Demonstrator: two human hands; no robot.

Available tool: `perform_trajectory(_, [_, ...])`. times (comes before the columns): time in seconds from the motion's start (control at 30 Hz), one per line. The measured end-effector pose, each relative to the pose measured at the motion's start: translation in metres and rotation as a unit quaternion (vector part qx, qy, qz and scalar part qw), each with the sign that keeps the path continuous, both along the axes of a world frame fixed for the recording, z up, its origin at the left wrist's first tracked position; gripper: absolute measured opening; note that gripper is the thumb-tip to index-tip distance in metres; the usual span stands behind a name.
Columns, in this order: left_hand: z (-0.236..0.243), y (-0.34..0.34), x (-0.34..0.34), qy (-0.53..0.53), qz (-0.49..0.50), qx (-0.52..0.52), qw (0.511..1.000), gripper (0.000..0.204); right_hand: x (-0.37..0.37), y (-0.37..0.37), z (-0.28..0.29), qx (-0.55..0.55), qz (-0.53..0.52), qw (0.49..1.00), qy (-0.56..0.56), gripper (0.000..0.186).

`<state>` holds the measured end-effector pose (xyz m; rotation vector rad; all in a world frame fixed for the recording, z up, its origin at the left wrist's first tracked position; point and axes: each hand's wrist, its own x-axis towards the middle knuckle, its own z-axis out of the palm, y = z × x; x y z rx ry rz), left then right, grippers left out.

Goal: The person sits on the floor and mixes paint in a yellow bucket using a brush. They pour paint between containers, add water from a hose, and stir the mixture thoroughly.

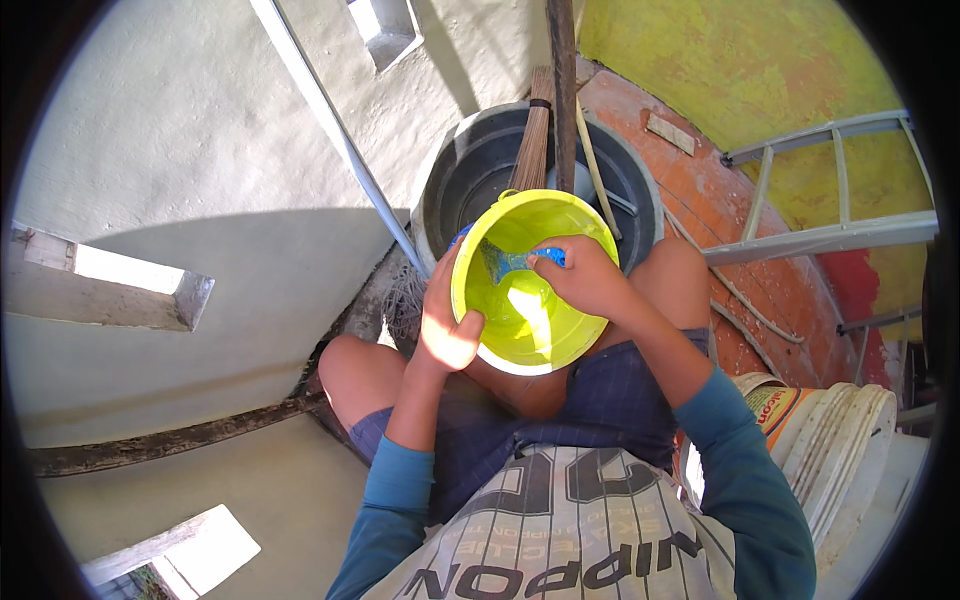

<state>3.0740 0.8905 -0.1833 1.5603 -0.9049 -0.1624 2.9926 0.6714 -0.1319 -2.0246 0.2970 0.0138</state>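
A lime-yellow bucket [592,232] is tipped so that its mouth faces me, between my knees. My left hand [445,328] grips its left side, with the thumb by the rim and the other fingers partly hidden behind it. Inside the bucket my right hand [585,283] is closed around the blue handle of a brush [513,262]. The bristle end points left toward the inner wall; whether it touches cannot be made out. Sunlight makes a bright patch on the bucket's inside.
Behind the bucket stands a large dark tub [455,180] with a stick broom [533,145] and a wooden pole [563,90]. A metal pole [340,135] leans at the left wall. To the right are a ladder [830,236] and white pails [840,440]; a hose [750,305] lies on the floor.
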Motion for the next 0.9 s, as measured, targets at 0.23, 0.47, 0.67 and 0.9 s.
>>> perform_trajectory(0.23, [0.001,0.001,-0.001,0.047,-0.012,-0.017,0.999,0.079,-0.008,-0.017,0.013,-0.229,-0.02,0.973,-0.01,0.023])
perform_trajectory(0.47, [0.006,0.004,0.001,0.059,0.013,-0.006,0.998,0.074,-0.019,-0.004,-0.002,-0.395,0.052,0.916,0.043,0.023])
perform_trajectory(0.67, [0.01,-0.002,-0.002,0.058,0.017,-0.014,0.998,0.077,-0.019,0.017,0.013,-0.358,0.042,0.932,-0.025,0.022])
perform_trajectory(0.9, [0.01,0.009,-0.003,0.141,0.027,-0.012,0.99,0.077,-0.045,0.025,0.057,-0.282,0.18,0.942,0.015,0.02])
